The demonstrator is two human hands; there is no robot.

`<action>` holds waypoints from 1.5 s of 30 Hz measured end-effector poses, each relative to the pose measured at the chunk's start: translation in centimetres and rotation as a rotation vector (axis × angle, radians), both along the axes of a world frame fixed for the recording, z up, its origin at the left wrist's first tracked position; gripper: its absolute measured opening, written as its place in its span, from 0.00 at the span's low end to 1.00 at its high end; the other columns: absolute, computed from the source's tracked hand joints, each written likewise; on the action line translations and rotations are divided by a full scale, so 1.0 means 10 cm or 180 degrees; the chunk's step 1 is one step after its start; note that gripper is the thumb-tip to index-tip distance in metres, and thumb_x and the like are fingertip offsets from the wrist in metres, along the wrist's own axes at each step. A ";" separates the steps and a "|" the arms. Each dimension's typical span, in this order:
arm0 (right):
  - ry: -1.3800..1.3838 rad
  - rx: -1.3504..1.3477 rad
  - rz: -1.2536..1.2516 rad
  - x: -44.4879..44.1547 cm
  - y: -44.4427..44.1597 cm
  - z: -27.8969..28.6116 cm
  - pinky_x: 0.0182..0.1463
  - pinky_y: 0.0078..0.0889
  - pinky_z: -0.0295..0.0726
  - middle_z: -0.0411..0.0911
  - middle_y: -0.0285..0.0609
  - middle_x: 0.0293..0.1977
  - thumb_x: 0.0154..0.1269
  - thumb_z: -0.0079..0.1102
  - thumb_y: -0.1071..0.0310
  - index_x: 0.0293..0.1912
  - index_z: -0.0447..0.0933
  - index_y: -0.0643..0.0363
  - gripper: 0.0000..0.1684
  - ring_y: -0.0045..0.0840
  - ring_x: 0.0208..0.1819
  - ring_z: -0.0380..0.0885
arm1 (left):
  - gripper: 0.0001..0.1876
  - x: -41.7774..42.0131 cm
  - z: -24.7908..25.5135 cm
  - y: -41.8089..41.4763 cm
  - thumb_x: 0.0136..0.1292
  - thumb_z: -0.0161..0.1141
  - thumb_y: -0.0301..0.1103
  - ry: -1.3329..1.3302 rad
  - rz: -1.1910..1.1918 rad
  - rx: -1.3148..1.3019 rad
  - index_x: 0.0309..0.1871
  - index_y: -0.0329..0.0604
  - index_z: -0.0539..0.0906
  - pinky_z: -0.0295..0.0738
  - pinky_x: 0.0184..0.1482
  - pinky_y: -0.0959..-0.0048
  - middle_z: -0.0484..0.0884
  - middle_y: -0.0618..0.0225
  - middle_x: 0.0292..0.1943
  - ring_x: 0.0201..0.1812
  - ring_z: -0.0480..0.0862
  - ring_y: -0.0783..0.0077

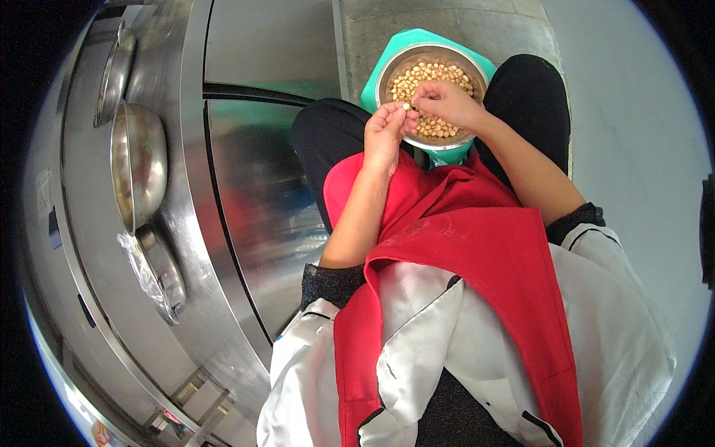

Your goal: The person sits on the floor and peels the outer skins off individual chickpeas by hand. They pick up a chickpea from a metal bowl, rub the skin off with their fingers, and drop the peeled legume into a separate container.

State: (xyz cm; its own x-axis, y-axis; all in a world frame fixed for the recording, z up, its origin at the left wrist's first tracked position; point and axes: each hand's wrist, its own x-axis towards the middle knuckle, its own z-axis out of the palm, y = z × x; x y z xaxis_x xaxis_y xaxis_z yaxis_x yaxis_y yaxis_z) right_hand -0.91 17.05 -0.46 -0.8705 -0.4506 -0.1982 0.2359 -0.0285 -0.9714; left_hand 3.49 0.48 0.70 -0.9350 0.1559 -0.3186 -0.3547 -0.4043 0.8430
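Observation:
A round stainless steel bowl (480,72) holds many pale tan kernels that look like nuts or beans (438,128). It rests on a green stool or stand (410,38) between the person's knees. Over the bowl's near left side, my left hand (386,125) pinches one pale kernel (406,106) between thumb and fingertips. My right hand (444,103) is above the kernels, its thumb and fingertips pressed together close beside my left fingertips. Whether anything is between the right fingertips cannot be made out.
To the left runs a stainless steel counter (190,184) with cabinet doors below. On it stand a large metal bowl (148,167), another metal vessel (117,72) and a metal container with clear plastic wrap (162,268). A red apron (463,240) covers the lap.

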 end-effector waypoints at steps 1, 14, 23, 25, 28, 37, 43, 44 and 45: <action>-0.0036 -0.0070 -0.0013 0.00 0.00 0.00 0.27 0.14 0.69 0.76 0.32 0.24 0.61 0.56 0.67 0.32 0.76 0.62 0.08 0.12 0.24 0.71 | 0.07 0.00 0.00 0.00 0.67 0.50 0.27 -0.0007 0.0012 -0.0010 0.45 0.35 0.75 0.75 0.37 0.77 0.81 0.62 0.33 0.31 0.79 0.76; -0.0058 -0.0033 0.0232 -0.01 0.00 0.00 0.27 0.14 0.69 0.77 0.33 0.25 0.59 0.59 0.68 0.33 0.77 0.63 0.08 0.11 0.24 0.71 | 0.06 0.00 -0.05 0.02 0.67 0.49 0.26 0.0261 0.0051 -0.0483 0.43 0.34 0.75 0.74 0.35 0.79 0.81 0.63 0.31 0.28 0.78 0.77; 0.0102 -0.0102 0.0291 -0.03 0.01 -0.08 0.31 0.15 0.71 0.77 0.32 0.25 0.57 0.58 0.69 0.31 0.76 0.61 0.05 0.12 0.27 0.73 | 0.06 0.01 0.00 0.03 0.67 0.49 0.26 0.0132 -0.0028 -0.0450 0.43 0.35 0.75 0.74 0.35 0.79 0.82 0.61 0.32 0.29 0.78 0.76; 0.0136 -0.0094 0.0270 -0.02 0.00 -0.06 0.32 0.15 0.71 0.77 0.32 0.24 0.57 0.58 0.69 0.30 0.76 0.61 0.05 0.12 0.28 0.73 | 0.06 0.01 0.00 0.01 0.67 0.49 0.26 0.0082 -0.0023 -0.0406 0.44 0.35 0.75 0.74 0.35 0.79 0.82 0.61 0.32 0.29 0.78 0.76; 0.0189 -0.0078 0.0221 -0.03 -0.01 -0.09 0.34 0.16 0.71 0.76 0.32 0.24 0.56 0.58 0.70 0.30 0.75 0.61 0.05 0.12 0.28 0.73 | 0.07 0.00 0.01 0.01 0.67 0.49 0.26 0.0010 -0.0006 -0.0295 0.45 0.35 0.75 0.74 0.34 0.80 0.82 0.62 0.32 0.29 0.78 0.76; 0.0247 -0.0075 0.0278 -0.01 -0.02 -0.09 0.35 0.17 0.71 0.76 0.32 0.24 0.56 0.59 0.70 0.30 0.75 0.60 0.04 0.13 0.29 0.73 | 0.07 -0.01 -0.03 0.01 0.67 0.51 0.29 0.0027 0.0027 -0.0278 0.43 0.36 0.75 0.73 0.34 0.79 0.81 0.64 0.32 0.28 0.77 0.77; 0.0266 0.0077 0.0332 -0.02 -0.01 -0.07 0.34 0.12 0.68 0.73 0.27 0.25 0.58 0.56 0.71 0.31 0.73 0.58 0.03 0.08 0.29 0.70 | 0.07 0.00 -0.02 -0.02 0.67 0.51 0.29 -0.0142 -0.0007 0.0086 0.43 0.37 0.75 0.73 0.36 0.79 0.81 0.64 0.33 0.30 0.78 0.76; 0.0274 0.0106 0.0338 -0.02 -0.01 -0.07 0.35 0.12 0.68 0.73 0.27 0.25 0.58 0.56 0.70 0.31 0.73 0.58 0.03 0.08 0.29 0.69 | 0.07 0.00 -0.02 -0.02 0.67 0.51 0.29 -0.0169 -0.0009 0.0149 0.43 0.37 0.75 0.74 0.36 0.78 0.81 0.64 0.33 0.30 0.78 0.76; 0.0239 0.0064 0.0269 -0.02 -0.01 -0.08 0.35 0.13 0.69 0.74 0.29 0.25 0.57 0.56 0.70 0.31 0.74 0.59 0.03 0.10 0.29 0.71 | 0.07 0.00 -0.01 -0.02 0.67 0.51 0.29 -0.0195 -0.0014 0.0213 0.43 0.37 0.75 0.74 0.37 0.78 0.81 0.64 0.33 0.31 0.78 0.76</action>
State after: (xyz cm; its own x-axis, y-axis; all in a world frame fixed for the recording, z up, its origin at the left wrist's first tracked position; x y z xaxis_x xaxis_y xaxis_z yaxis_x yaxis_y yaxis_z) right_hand -1.16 16.91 -1.21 -0.8422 -0.5196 -0.1436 0.1632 0.0081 -0.9866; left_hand 3.45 0.30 0.64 -0.9132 0.1830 -0.3641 -0.4069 -0.4573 0.7907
